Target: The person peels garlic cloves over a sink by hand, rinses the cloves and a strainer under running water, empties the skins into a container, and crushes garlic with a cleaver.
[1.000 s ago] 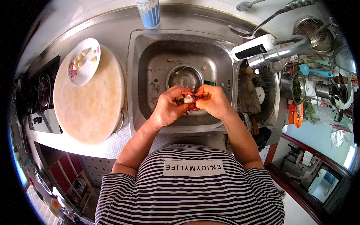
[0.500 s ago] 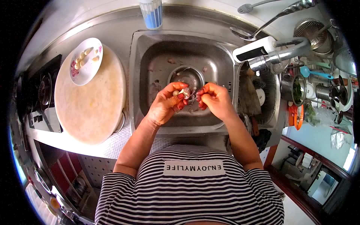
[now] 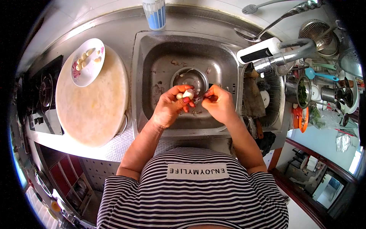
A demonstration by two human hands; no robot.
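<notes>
Over the sink, my left hand is closed around pale garlic cloves, which show between the thumb and fingers. Close by on the right, my right hand is pinched shut with its fingertips together. What it grips, if anything, is too small to make out. Both sets of fingertips look reddish. Below the hands, a round steel bowl sits in the basin, partly hidden by the fingers. Bits of peel are scattered on the basin floor around it.
At left, a plate with several peeled cloves rests on a round cutting board. A faucet reaches in from the right. A cleaver lies over the side basin. A blue-and-white cup stands behind the sink.
The clove in my left hand now shows smoother and whiter, with less purplish skin. My right hand has drawn slightly away to the right, and its fingers have curled in.
</notes>
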